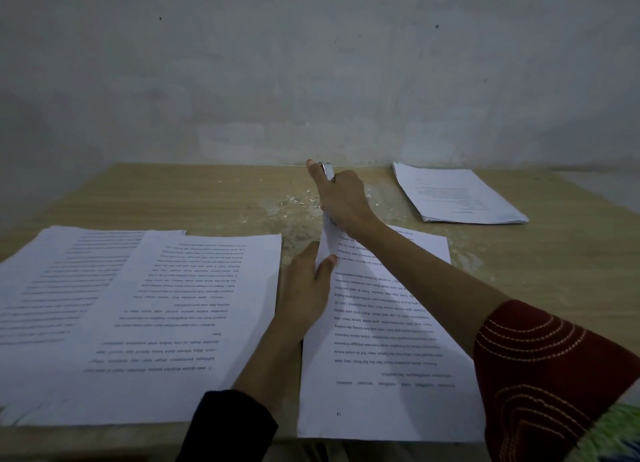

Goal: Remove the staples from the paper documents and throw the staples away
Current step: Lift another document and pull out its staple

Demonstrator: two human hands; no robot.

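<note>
Right hand (341, 198) grips staple remover (328, 171); left hand (306, 288) pinches document (381, 340) edge

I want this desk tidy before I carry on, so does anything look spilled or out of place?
Yes. Small pale bits lie scattered on the table's far middle, beside the right hand, loose on a worn, blotchy patch of the wood. They are too small to tell staples from paper scraps. No bin shows.

- Grey wall (311, 63) fills the upper half of the frame, with two dark specks (160, 18) near the top.
- Wooden table (554, 271) spans the lower half, with a pale worn patch (294, 219) at centre.
</note>
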